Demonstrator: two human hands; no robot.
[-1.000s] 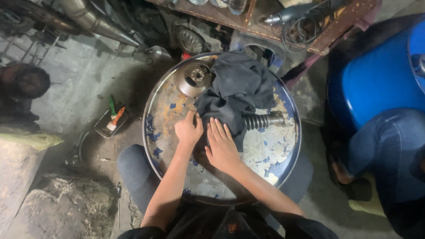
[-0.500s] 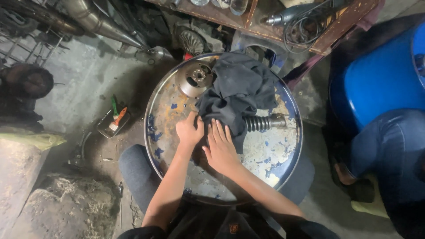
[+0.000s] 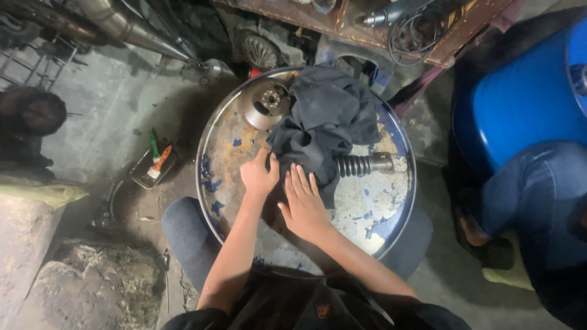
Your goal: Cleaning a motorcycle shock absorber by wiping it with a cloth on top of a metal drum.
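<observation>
Little has shifted since a second ago: both the left hand [image 3: 259, 176] and right hand [image 3: 304, 203] stay pressed flat, fingers spread, on the dark cloth [image 3: 324, 125] atop the drum lid [image 3: 227, 146], where even, steady pressure beside the coil spring [image 3: 354, 165] suits best.

A cloth [image 3: 324, 122] lies on the drum top [image 3: 379, 214], a spring [image 3: 358, 165] to its right.

We note a blue barrel [image 3: 526, 104] at right, beside a seated person's denim leg [image 3: 538, 195]. A power drill [image 3: 391, 12] with coiled cable lies on the rusty bench [image 3: 452, 30]. A small tray of tools [image 3: 153, 168] sits on the concrete floor [image 3: 110, 110] at left.
</observation>
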